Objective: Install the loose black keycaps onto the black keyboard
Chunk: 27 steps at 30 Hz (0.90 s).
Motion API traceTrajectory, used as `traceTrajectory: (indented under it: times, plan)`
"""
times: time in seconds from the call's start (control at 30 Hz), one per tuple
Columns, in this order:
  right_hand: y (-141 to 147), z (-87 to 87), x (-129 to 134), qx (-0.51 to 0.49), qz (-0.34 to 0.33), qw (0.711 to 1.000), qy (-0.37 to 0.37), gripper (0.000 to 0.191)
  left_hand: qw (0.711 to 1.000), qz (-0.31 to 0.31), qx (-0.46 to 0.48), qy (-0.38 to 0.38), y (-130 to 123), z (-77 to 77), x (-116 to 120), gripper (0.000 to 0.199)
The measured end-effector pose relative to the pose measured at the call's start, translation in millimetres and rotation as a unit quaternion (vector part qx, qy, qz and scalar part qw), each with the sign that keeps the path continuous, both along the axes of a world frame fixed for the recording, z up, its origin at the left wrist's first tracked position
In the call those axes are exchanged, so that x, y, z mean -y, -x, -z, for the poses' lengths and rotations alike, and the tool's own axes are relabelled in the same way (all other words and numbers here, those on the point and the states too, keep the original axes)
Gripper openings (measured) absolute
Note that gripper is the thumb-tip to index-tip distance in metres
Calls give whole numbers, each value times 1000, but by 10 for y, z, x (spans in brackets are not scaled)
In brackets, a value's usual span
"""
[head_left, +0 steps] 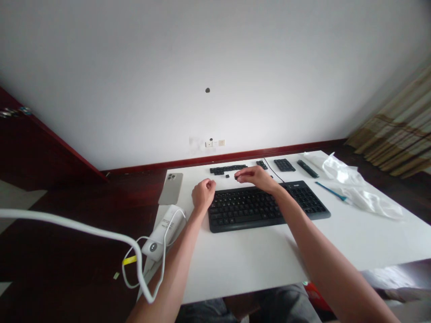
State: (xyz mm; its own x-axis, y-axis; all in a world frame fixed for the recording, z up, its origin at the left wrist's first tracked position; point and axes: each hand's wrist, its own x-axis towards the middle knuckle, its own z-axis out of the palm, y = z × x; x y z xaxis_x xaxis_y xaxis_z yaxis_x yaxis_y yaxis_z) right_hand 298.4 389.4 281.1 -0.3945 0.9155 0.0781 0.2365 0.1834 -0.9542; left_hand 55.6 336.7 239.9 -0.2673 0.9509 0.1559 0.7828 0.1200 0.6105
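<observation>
A black keyboard (pixel 249 219) lies on the white table (pixel 242 264). Beyond its back edge, my right hand (pixel 256 176) pinches a small black keycap (pixel 236 177) between thumb and fingertips. My left hand (pixel 204 194) is closed by the keyboard's back left corner; whatever its fingers hold, if anything, is hidden. One loose keycap (pixel 227 176) rests between the two hands. Behind them stretches a row of black keycaps (pixel 229 169), with a smaller group (pixel 261 165) to its right and a block of keycaps (pixel 284 165) farther right.
At the left are a phone (pixel 171 188) and a white power strip (pixel 164 233) with a looping white cable (pixel 84 228). To the right lie a dark narrow object (pixel 307 168), a blue tool (pixel 330 190) and crumpled clear plastic (pixel 367 197). A wall stands behind the table.
</observation>
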Motion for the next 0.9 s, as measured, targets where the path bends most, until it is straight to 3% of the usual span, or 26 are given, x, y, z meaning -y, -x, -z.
traceTrajectory:
  times: [0.17, 0.3, 0.43, 0.57, 0.9]
  plan:
    - [14, -93, 257, -176, -21, 982, 66, 29, 1000, -2, -6, 4, -3, 0, -6, 35]
    - [14, -152, 422, -203, -41, 974, 92, 27, 1000, -1, -14, -3, 1, 11, -8, 37]
    - [-42, -192, 535, -126, -36, 989, 72, 30, 1000, -4, -18, -5, 3, 20, -6, 37]
    - [-119, -182, 593, 17, -38, 999, 26, 27, 1000, 3, -12, -17, 5, 15, 3, 36]
    - [-119, -111, 627, 203, -79, 975, -53, 27, 1000, 3, -4, -16, 4, -5, 20, 34]
